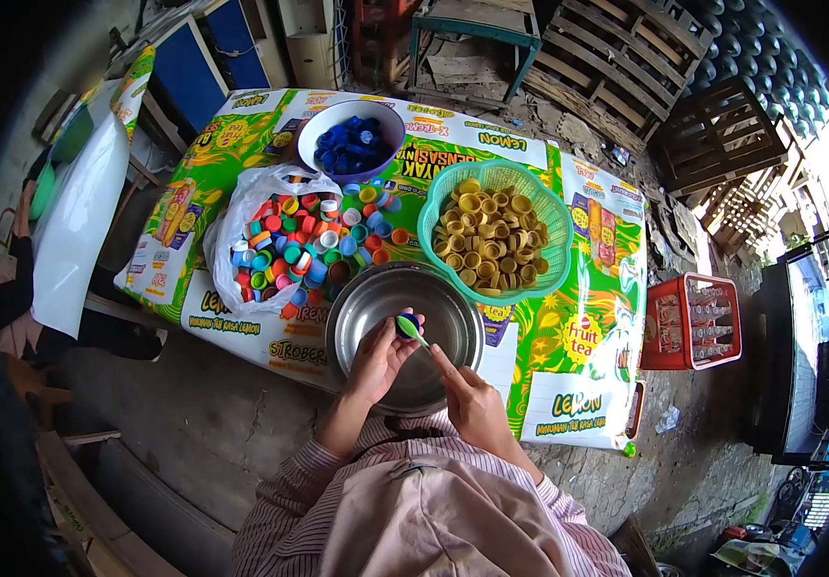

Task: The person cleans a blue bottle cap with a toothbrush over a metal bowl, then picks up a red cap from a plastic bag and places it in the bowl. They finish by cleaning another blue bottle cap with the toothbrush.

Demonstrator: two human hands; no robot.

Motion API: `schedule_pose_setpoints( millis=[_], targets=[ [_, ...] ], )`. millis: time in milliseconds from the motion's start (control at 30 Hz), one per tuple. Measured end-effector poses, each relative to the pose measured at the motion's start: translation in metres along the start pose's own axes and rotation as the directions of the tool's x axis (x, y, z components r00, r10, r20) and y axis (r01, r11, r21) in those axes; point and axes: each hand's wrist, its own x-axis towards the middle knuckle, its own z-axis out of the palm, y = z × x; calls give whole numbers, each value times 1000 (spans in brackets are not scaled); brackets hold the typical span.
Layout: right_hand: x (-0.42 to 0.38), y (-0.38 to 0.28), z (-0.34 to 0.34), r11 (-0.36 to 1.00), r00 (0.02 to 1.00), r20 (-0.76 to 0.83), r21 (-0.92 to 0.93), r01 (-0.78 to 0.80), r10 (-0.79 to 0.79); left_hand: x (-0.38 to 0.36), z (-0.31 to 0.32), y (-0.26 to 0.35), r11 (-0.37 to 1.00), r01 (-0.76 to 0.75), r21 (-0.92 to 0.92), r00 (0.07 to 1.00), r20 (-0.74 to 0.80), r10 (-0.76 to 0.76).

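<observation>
Over the steel bowl (342,332), my left hand (374,363) pinches a dark blue bottle cap (401,334) in its fingertips. My right hand (477,399) grips a small light-green tool (410,331) with a slim, pale shaft, its index finger stretched along it. The green end lies against the cap; its exact kind is too small to tell. Mixed coloured bottle caps (289,240) spill from a white plastic bag (234,274) at left. Yellow caps (491,231) fill a mint-green basket (560,231) at right. Blue caps (349,144) lie in a white-and-purple bowl (397,130) behind.
A green printed cover (582,317) lies over the table. On the floor to the right stands a red crate (688,356) holding bottles. Wooden pallets (616,62) and a metal-framed table (477,43) are at the back. Another person's arm (22,207) shows at far left.
</observation>
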Motion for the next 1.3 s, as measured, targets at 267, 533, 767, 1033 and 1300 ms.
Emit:
schedule_pose_setpoints(
  millis=[267,533,767,1033,1300],
  targets=[
    [0,6,6,997,998,-31,-44,56,-58,-2,-2,-4,1000,15,14,998,-61,-14],
    [-1,8,9,997,998,31,-50,56,-54,-7,-6,-3,994,48,-102,985,-158,-63],
    [2,9,-10,997,999,-36,-62,-35,32,-19,12,11,689,-332,644,908,22,418],
    [-2,21,-9,995,998,-29,-79,-62,60,-10,-9,23,-67,-295,953,945,301,124],
    [-2,30,-1,997,997,-57,-53,-58,55,116,-5,86,756,-245,607,970,148,195]
  ],
)
